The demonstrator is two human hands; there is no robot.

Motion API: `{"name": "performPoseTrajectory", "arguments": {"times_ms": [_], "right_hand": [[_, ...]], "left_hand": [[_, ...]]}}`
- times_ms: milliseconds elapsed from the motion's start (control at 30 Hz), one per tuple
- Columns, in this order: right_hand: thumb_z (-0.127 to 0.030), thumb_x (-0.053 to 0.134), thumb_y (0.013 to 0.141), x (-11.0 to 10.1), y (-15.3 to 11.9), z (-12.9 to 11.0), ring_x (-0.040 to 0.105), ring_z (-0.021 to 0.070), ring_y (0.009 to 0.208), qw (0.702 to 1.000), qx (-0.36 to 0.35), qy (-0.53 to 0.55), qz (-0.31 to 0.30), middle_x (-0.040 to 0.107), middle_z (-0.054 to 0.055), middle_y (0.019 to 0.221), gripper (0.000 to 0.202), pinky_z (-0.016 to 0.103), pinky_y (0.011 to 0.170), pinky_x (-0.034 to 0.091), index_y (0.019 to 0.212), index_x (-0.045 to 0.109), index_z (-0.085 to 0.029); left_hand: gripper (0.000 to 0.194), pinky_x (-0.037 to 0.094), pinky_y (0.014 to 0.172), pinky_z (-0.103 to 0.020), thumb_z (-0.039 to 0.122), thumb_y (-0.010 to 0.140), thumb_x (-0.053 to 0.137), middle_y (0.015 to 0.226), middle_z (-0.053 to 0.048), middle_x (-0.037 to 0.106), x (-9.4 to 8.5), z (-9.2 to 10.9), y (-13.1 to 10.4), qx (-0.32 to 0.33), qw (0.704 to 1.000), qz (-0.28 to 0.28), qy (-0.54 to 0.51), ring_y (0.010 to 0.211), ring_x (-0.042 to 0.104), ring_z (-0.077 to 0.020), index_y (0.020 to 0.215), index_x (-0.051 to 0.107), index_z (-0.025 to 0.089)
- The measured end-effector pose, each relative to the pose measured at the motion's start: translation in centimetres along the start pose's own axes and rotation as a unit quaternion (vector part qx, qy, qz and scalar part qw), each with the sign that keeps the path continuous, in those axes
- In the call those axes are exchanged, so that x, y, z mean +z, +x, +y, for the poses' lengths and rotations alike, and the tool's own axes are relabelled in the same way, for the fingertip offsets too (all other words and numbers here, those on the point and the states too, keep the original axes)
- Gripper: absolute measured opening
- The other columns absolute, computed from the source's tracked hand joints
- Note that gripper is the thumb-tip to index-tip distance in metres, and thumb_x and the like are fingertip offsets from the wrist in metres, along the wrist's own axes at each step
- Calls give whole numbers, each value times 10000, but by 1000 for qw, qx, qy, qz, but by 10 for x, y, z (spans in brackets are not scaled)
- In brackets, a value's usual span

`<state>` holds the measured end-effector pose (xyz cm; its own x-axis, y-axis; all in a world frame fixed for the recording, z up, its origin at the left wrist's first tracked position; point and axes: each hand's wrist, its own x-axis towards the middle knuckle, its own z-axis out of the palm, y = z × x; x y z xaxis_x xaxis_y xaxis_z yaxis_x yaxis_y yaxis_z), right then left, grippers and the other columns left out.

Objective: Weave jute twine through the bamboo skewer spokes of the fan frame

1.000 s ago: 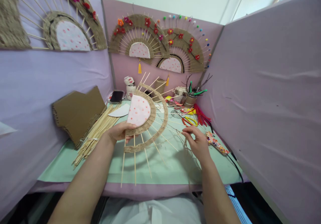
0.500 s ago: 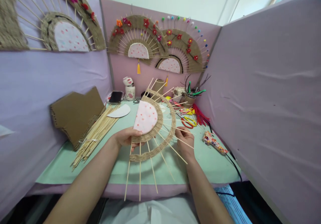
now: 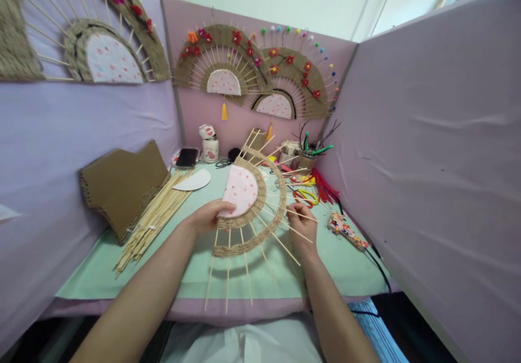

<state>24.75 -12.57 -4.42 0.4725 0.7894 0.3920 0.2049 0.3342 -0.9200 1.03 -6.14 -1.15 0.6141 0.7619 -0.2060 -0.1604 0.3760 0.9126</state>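
A half-round fan (image 3: 260, 224) of thin sticks and woven twine is held up above the table, its straight side tilted to the left. Its middle is a white half-disc (image 3: 240, 190) with pink dots. My left hand (image 3: 209, 216) grips it by the lower left corner, thumb on top, the other fingers mostly hidden beneath. My right hand (image 3: 302, 227) is closed at the outer twine band, among the stick ends on the right. Its fingers are pinched together, and what lies between them is too small to make out.
Left on the green table stand brown cardboard (image 3: 122, 189), a bundle of sticks (image 3: 152, 224) and a white paper piece (image 3: 193, 180). Scissors (image 3: 306, 197), red pipe cleaners (image 3: 324, 189) and a patterned glue gun (image 3: 345, 230) lie right. Finished fans (image 3: 222, 43) hang on the back panel.
The fan has turned slightly and shifted a little up and right at its upper end. My left hand moved slightly with it; my right hand stays by the outer band.
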Motion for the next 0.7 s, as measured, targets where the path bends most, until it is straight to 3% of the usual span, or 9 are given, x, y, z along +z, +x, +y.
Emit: {"name": "performPoseTrajectory", "arguments": {"times_ms": [267,433,700], "right_hand": [[-350,601,750,-10,-2,-3,412,96,512,997,-3,-17,-76,489,-36,554,186,227,501,333,729,567,-168],[-352,650,718,-21,1,-5,412,99,550,995,-50,-80,-41,480,-38,584,201,226,528,337,701,562,-172],[-338,593,775,-43,12,-4,498,133,663,981,-119,-151,32,569,2,719,163,259,644,393,792,579,-177]], "left_hand": [[135,338,271,-171,200,702,593,505,-42,621,-12,5,1,-38,996,75,-15,347,521,-110,741,638,79],[114,299,256,-159,171,706,575,450,-25,583,-16,10,-1,-34,995,91,-25,316,476,-86,678,632,77],[102,288,261,-161,178,714,572,471,-25,592,-19,14,-2,-35,993,110,-22,336,477,-86,664,615,101]]}}
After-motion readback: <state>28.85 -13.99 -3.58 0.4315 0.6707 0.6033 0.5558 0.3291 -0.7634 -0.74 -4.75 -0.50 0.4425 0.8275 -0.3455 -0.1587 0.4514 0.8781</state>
